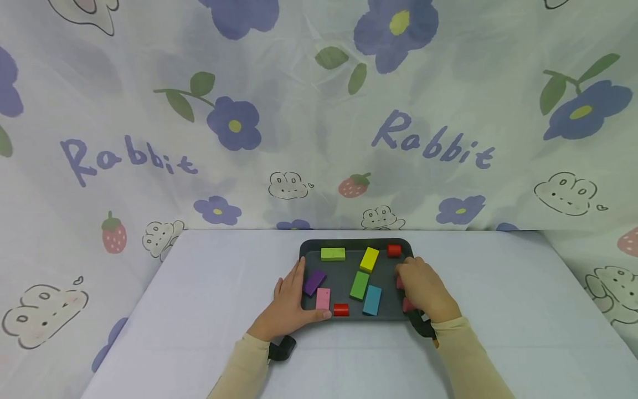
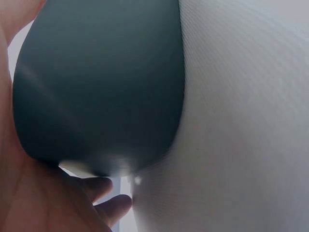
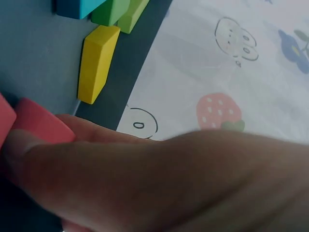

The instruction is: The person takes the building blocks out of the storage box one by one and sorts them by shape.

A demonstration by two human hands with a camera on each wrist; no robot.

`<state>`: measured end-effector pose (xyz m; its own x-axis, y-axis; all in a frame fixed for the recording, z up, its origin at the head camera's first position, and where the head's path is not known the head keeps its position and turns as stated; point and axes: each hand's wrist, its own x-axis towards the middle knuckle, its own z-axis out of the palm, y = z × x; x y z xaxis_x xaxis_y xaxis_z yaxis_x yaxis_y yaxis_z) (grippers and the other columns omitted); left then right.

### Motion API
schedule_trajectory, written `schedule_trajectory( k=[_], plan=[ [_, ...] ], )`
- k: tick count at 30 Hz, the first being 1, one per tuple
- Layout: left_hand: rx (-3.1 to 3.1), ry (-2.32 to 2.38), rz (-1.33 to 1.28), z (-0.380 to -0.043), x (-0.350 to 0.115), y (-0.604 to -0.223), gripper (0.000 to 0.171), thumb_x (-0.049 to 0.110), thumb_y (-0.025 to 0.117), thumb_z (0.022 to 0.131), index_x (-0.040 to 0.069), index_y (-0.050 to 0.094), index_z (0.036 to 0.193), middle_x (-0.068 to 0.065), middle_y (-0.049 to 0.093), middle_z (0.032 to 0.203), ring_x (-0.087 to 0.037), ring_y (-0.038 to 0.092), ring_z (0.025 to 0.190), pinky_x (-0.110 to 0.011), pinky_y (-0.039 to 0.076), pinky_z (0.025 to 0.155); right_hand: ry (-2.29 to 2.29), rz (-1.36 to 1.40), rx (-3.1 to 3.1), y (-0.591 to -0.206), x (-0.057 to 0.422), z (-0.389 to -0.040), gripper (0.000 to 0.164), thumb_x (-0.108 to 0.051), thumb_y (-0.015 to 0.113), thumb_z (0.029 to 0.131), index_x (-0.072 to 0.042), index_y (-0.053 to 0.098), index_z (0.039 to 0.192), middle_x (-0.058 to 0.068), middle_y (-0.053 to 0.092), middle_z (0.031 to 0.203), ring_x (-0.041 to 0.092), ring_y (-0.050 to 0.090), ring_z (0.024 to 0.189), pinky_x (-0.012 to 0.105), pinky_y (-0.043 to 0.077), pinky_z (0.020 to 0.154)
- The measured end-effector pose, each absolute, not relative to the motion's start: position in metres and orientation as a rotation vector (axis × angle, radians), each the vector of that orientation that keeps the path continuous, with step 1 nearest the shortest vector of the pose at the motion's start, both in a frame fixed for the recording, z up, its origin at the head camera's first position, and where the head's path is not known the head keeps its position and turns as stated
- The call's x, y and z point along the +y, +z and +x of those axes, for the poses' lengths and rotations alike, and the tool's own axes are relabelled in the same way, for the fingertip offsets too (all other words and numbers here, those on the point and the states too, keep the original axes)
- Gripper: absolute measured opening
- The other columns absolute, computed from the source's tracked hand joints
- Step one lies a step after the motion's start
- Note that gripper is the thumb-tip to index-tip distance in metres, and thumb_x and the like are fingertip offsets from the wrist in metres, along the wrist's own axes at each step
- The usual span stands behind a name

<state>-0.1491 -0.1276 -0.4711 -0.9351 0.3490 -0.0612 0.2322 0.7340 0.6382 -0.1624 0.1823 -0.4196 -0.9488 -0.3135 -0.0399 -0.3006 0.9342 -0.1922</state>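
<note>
A dark grey tray [image 1: 341,276] holds several coloured blocks. My left hand [image 1: 285,309] lies along its left side with fingers straight, the thumb reaching over the front edge. In the left wrist view, the tray's outer wall [image 2: 101,87] is against the palm. At the tray's right side, my right hand [image 1: 426,288] pinches a red block [image 3: 46,121] between thumb and fingers, with part of that block hidden. Another red block [image 3: 4,116] shows beside the thumb at the edge of the right wrist view.
Around the tray lie a purple block [image 1: 315,282], a pink block [image 1: 323,299], a blue block [image 1: 372,300], a green block [image 1: 359,285], a yellow block [image 1: 369,260] and a light green block [image 1: 333,254]. Red cylinders [image 1: 341,310] sit front and back. A printed curtain [image 1: 309,138] hangs behind the white table [image 1: 224,277].
</note>
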Motion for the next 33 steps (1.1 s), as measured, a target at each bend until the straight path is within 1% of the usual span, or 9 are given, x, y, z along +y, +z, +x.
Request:
schedule_trajectory(
  k=[4,7,10,12,16,19,24,29,33],
  plan=[
    [2.753,0.985,0.456,-0.149,-0.127,-0.470,0.135,0.071,0.075,0.073,0.010,-0.005,0.162,-0.012,0.003,0.169,-0.030,0.009,0.154,-0.062,-0.003,0.120,-0.316,-0.454,3.026,-0.420,0.183,-0.163,0.022,0.013,0.073,0.079,0.002,0.072,0.098,0.012,0.065,0.088,0.026,0.053,0.080,0.041,0.055,0.074],
    [2.752,0.984,0.451,-0.149,-0.127,-0.469,0.135,0.071,0.076,0.073,0.009,-0.005,0.162,-0.013,0.004,0.169,-0.031,0.010,0.154,-0.062,-0.003,0.120,-0.330,-0.441,3.027,-0.420,0.183,-0.163,0.019,0.011,0.072,0.081,0.001,0.071,0.097,0.011,0.066,0.086,0.025,0.053,0.079,0.041,0.055,0.074],
    [2.749,0.986,0.450,-0.148,-0.127,-0.468,0.134,0.070,0.076,0.073,0.009,-0.005,0.162,-0.013,0.003,0.169,-0.031,0.010,0.154,-0.061,-0.003,0.120,-0.379,-0.429,3.018,-0.420,0.184,-0.164,0.015,0.008,0.072,0.084,0.000,0.070,0.096,0.008,0.065,0.085,0.024,0.053,0.079,0.040,0.054,0.074],
    [2.751,0.985,0.452,-0.148,-0.127,-0.468,0.134,0.070,0.076,0.073,0.009,-0.005,0.162,-0.013,0.004,0.169,-0.030,0.010,0.154,-0.061,-0.003,0.120,-0.424,-0.417,3.014,-0.420,0.184,-0.165,0.014,0.004,0.073,0.086,0.000,0.069,0.098,0.008,0.064,0.086,0.024,0.053,0.081,0.040,0.055,0.075],
    [2.750,0.989,0.460,-0.148,-0.126,-0.468,0.135,0.070,0.076,0.074,0.009,-0.006,0.162,-0.013,0.003,0.169,-0.031,0.010,0.154,-0.062,-0.003,0.120,-0.498,-0.418,3.018,-0.419,0.187,-0.166,0.022,0.000,0.076,0.086,0.002,0.070,0.108,0.011,0.067,0.096,0.026,0.055,0.086,0.043,0.057,0.081],
    [2.748,0.989,0.465,-0.148,-0.126,-0.467,0.135,0.070,0.076,0.074,0.010,-0.007,0.162,-0.012,0.003,0.169,-0.031,0.010,0.154,-0.062,-0.003,0.120,-0.525,-0.430,3.021,-0.417,0.189,-0.165,0.026,0.000,0.076,0.086,0.002,0.070,0.111,0.013,0.068,0.101,0.027,0.057,0.091,0.044,0.057,0.084],
    [2.745,0.992,0.457,-0.149,-0.126,-0.468,0.135,0.070,0.076,0.073,0.009,-0.007,0.161,-0.012,0.004,0.169,-0.030,0.010,0.154,-0.061,-0.003,0.120,-0.584,-0.447,3.022,-0.409,0.191,-0.164,0.028,-0.001,0.078,0.085,0.002,0.070,0.111,0.012,0.067,0.101,0.028,0.057,0.091,0.045,0.056,0.084],
    [2.739,1.010,0.427,-0.149,-0.127,-0.471,0.137,0.070,0.076,0.073,0.004,-0.005,0.161,-0.014,0.006,0.168,-0.031,0.013,0.153,-0.061,-0.003,0.121,-0.655,-0.473,3.045,-0.407,0.194,-0.164,0.032,-0.002,0.080,0.084,0.003,0.069,0.113,0.015,0.067,0.103,0.030,0.058,0.094,0.047,0.056,0.087],
    [2.736,1.029,0.418,-0.150,-0.127,-0.472,0.137,0.069,0.077,0.073,0.002,-0.004,0.160,-0.015,0.006,0.168,-0.032,0.014,0.153,-0.061,-0.004,0.120,-0.696,-0.474,3.061,-0.407,0.199,-0.166,0.035,-0.003,0.080,0.084,0.003,0.068,0.116,0.014,0.066,0.102,0.029,0.057,0.093,0.046,0.056,0.084]
  ],
)
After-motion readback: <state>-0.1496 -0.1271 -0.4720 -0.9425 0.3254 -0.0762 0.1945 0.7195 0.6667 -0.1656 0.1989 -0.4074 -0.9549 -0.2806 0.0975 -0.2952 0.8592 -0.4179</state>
